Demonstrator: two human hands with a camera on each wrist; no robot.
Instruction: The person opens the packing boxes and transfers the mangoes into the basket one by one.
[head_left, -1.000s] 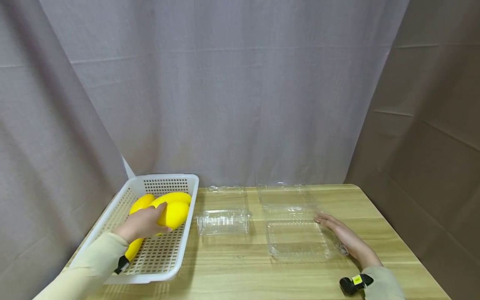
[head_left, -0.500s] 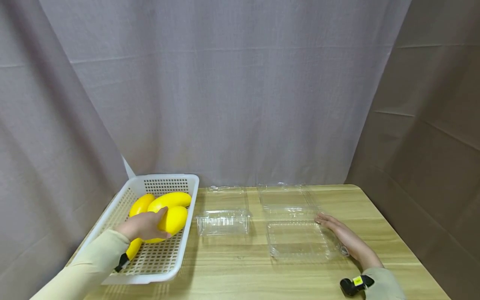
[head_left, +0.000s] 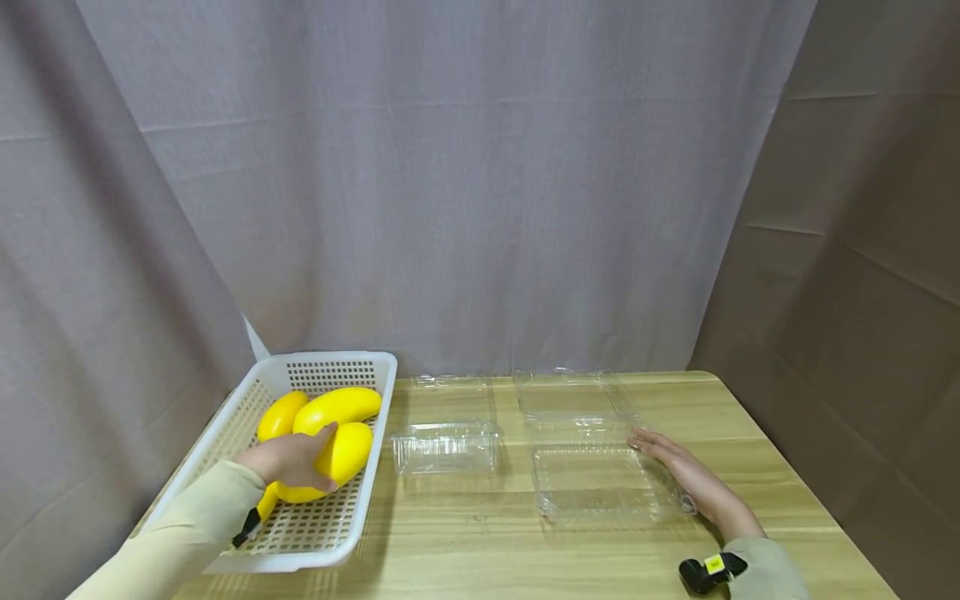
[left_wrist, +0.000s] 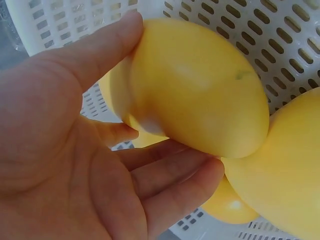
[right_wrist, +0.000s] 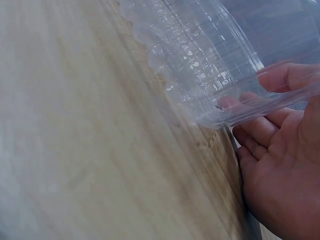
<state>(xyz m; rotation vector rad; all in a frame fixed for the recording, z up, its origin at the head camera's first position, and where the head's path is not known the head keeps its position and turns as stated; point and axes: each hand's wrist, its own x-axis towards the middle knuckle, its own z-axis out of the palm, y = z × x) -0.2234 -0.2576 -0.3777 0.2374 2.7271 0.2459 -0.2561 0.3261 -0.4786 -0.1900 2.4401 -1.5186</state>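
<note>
My left hand (head_left: 292,460) reaches into a white perforated basket (head_left: 292,562) and grips a yellow mango (head_left: 352,450). In the left wrist view the thumb lies along one end of that mango (left_wrist: 195,90) and the fingers curl beneath it. Several more mangoes, among them a long one (head_left: 337,406) behind and a smaller one (head_left: 282,414) to the left, lie around it in the basket. On the right, my right hand (head_left: 693,479) rests along the side of a clear plastic clamshell box (head_left: 600,507). Its straight fingertips touch the box near the hinge corner, partly seen through the plastic (right_wrist: 200,65).
A second, narrower clear clamshell (head_left: 446,454) stands with its lid back between the basket and the larger box. The lid (head_left: 573,396) of the larger box lies flat toward the curtain (head_left: 480,208). The wooden table (head_left: 480,550) continues in front of both boxes.
My left hand has drawn the mango slightly toward me, away from the long mango behind it, which shows more now. The right hand and both boxes have stayed in place.
</note>
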